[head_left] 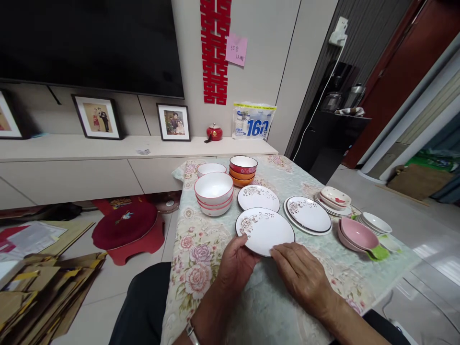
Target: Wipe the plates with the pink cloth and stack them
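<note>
Between my two hands is a white plate [268, 232] with a dark rim and a brown flower pattern, raised a little and tilted over the table. My left hand [235, 261] grips its lower left edge, thumb on top and fingers underneath. My right hand [300, 273] closes on the near right edge; its fingertips are partly hidden. Just behind lies a matching plate [258, 198]. Right of it, another patterned plate [309, 213] rests on a larger white one. White bowls with red rims [214, 188] stand stacked to the left.
Red and orange bowls [243, 165] are stacked at the back. On the right are pink bowls [359, 233], small white dishes [375, 222] and a spotted dish [335, 196]. A flowered tablecloth [197, 278] covers the table. A red stool [125, 225] stands at left.
</note>
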`<action>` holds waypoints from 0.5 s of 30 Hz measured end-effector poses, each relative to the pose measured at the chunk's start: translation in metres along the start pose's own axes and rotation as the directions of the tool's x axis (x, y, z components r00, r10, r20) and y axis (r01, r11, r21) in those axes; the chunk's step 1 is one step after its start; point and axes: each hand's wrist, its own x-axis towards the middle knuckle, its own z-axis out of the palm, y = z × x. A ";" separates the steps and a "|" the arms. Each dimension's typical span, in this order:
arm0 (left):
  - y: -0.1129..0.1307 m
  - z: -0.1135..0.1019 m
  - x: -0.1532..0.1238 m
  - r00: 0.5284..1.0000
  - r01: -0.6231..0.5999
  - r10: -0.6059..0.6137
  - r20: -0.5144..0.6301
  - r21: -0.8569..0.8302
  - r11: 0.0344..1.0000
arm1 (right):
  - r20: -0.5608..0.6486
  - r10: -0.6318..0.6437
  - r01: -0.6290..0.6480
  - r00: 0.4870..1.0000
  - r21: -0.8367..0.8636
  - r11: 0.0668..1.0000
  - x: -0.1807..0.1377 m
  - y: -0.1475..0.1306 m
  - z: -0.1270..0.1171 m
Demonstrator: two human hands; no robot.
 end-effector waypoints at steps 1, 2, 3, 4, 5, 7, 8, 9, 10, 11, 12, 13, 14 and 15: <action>0.000 0.000 -0.002 1.000 -0.005 0.005 -0.003 0.021 1.000 | 0.012 0.004 -0.004 1.000 0.021 1.000 -0.003 -0.003 -0.003; -0.001 -0.001 -0.003 1.000 -0.009 0.009 -0.010 0.041 0.999 | 0.027 0.006 -0.008 1.000 0.053 0.999 -0.006 -0.005 -0.006; -0.001 -0.001 -0.004 1.000 -0.008 0.009 -0.019 0.054 0.998 | 0.041 0.009 -0.013 0.999 0.095 0.995 -0.009 -0.006 -0.010; -0.001 -0.001 -0.005 0.999 -0.002 0.004 -0.035 0.059 0.998 | 0.054 0.024 -0.031 0.998 0.141 0.990 -0.013 -0.005 -0.013; -0.002 -0.001 -0.006 0.998 0.009 -0.006 -0.060 0.058 0.998 | 0.066 0.058 -0.070 0.996 0.184 0.981 -0.019 -0.004 -0.016; -0.002 0.000 -0.007 0.992 0.033 -0.026 -0.125 0.054 0.998 | 0.078 0.195 -0.207 0.978 0.231 0.951 -0.033 0.001 -0.021; -0.003 0.000 -0.007 0.986 0.038 -0.028 -0.163 0.059 0.998 | 0.085 0.293 -0.305 0.952 0.227 0.925 -0.041 0.004 -0.022; -0.003 0.000 -0.007 0.979 0.036 -0.022 -0.200 0.068 0.997 | 0.074 0.384 -0.391 0.920 0.206 0.897 -0.049 0.007 -0.023; -0.003 0.000 -0.007 0.971 0.032 -0.012 -0.238 0.081 0.996 | 0.077 0.455 -0.461 0.887 0.180 0.869 -0.056 0.010 -0.023; -0.004 0.001 -0.007 0.962 0.029 -0.002 -0.274 0.097 0.995 | 0.109 0.501 -0.513 0.858 0.165 0.842 -0.062 0.012 -0.022; -0.004 0.001 -0.008 0.950 0.030 0.006 -0.312 0.112 0.993 | 0.158 0.525 -0.546 0.836 0.159 0.822 -0.067 0.013 -0.020; -0.004 0.001 -0.008 0.937 0.036 0.009 -0.348 0.123 0.992 | 0.222 0.526 -0.563 0.821 0.162 0.810 -0.070 0.013 -0.018; -0.004 0.001 -0.008 0.926 0.044 0.009 -0.377 0.131 0.990 | 0.285 0.512 -0.568 0.811 0.173 0.804 -0.072 0.013 -0.015; -0.004 0.001 -0.008 0.918 0.051 0.007 -0.396 0.136 0.989 | 0.339 0.494 -0.571 0.801 0.184 0.800 -0.073 0.013 -0.013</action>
